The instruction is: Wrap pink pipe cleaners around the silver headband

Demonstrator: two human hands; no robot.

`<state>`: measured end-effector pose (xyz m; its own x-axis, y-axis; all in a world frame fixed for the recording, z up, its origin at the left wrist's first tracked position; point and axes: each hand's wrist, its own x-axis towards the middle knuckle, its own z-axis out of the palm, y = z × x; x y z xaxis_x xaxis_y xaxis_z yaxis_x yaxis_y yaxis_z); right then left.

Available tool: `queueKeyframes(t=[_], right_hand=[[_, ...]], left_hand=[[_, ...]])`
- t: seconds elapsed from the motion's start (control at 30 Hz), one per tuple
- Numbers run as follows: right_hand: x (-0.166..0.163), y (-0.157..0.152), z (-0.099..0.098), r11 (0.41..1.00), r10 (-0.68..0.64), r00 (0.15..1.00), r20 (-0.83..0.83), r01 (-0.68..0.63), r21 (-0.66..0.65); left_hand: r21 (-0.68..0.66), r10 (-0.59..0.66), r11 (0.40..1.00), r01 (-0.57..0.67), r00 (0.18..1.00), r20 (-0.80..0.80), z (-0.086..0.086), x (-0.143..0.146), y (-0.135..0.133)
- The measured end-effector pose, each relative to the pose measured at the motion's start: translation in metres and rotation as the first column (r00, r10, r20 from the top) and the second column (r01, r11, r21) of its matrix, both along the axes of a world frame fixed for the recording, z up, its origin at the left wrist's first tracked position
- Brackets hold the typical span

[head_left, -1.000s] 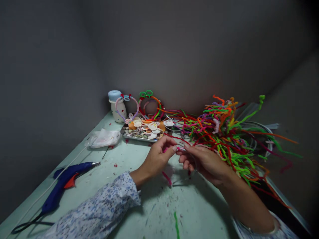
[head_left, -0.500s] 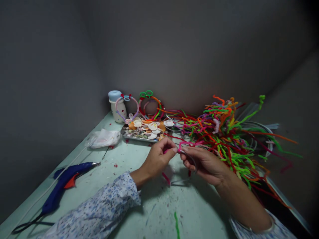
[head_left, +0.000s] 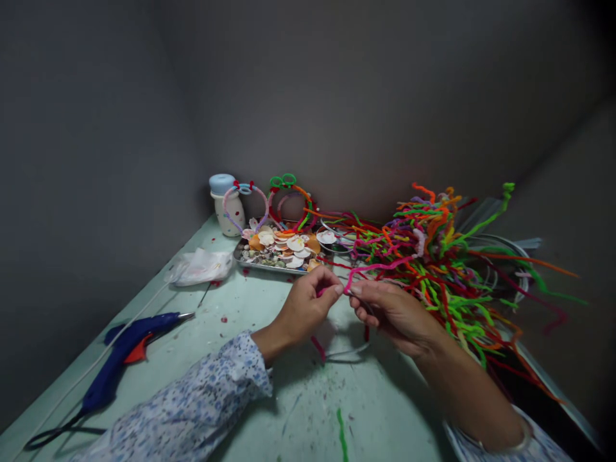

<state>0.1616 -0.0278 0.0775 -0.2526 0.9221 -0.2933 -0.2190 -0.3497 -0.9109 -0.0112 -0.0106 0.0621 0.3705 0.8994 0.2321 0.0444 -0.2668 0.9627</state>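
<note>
My left hand [head_left: 310,298] is closed in a pinch on a thin white headband [head_left: 350,353], whose bare curve hangs below the hands. Part of the band is wound with pink fuzzy stem, and a red bit shows at its right side. My right hand [head_left: 392,314] pinches a bright pink pipe cleaner [head_left: 378,266] against the band, close to the left fingertips. The pipe cleaner's free end rises from the fingers and trails right toward the pile. My fingers hide much of the band's upper part.
Loose coloured pipe cleaners [head_left: 433,256] are heaped at the right. A metal tray [head_left: 269,269] of shells lies behind the hands, with finished headbands [head_left: 245,189] and a lidded bottle [head_left: 230,212] behind. At left are a blue glue gun [head_left: 113,369] and a plastic packet [head_left: 202,268]. A green pipe cleaner [head_left: 342,436] lies in front.
The pink pipe cleaner's free end has swung up and out to the right, now a longer line. The headband's lower curve has turned slightly. Both hands stay nearly in place.
</note>
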Motion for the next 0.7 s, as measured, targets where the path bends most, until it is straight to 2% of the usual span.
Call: queueKeyframes(t=[0.43, 0.7], right_hand=[[-0.0011, 0.0005, -0.0009, 0.991, -0.006, 0.996, 0.088, -0.006, 0.135], [-0.0017, 0.0004, -0.0020, 0.989, -0.014, 0.993, 0.119, -0.003, 0.147]], left_hand=[[-0.069, 0.013, 0.998, -0.010, 0.999, 0.037, 0.0030, 0.0019, 0.0009], [-0.075, 0.035, 0.997, -0.034, 0.999, 0.020, 0.0021, 0.0016, 0.0024]])
